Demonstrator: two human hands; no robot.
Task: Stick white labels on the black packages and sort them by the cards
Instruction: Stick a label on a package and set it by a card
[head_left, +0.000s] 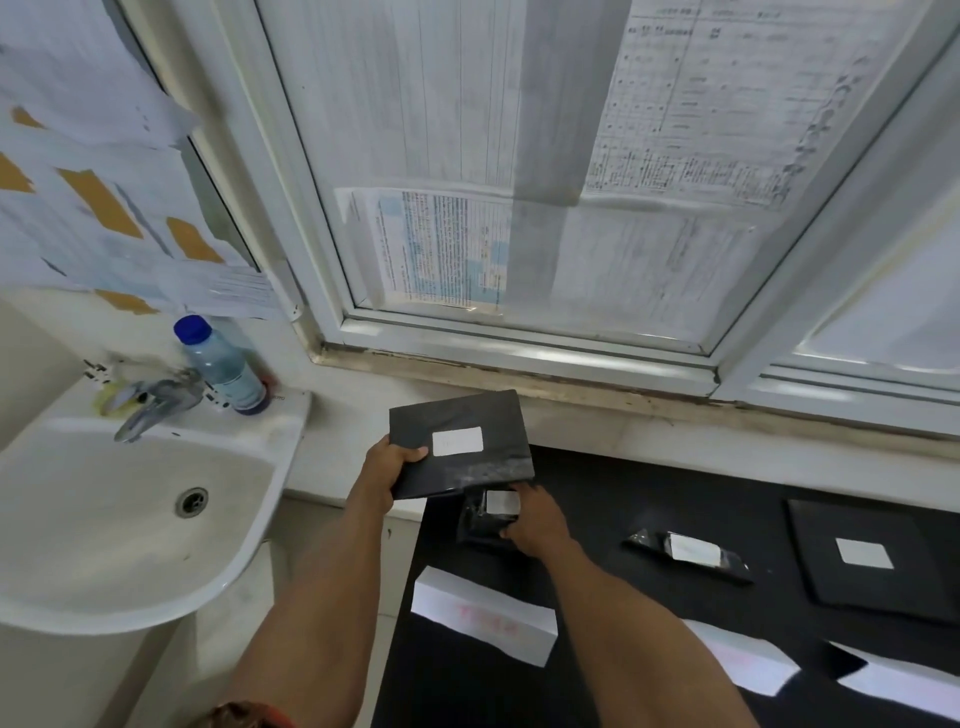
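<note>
The sink (104, 519) sits left of the table (623, 509), a bottle (223, 364) on its back rim (just beside the tap (150, 402)). Cards (483, 616) line the table's near edge, packages (688, 553) behind them, window (519, 156) beyond.

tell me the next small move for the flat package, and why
Probably lower the flat black package onto the black table: it already bears a white label, the left hand holds it in the air, and the right hand grips a small package below.

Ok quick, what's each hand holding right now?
Left hand: grips the large black package, lifted.
Right hand: grips the small black package.
</note>
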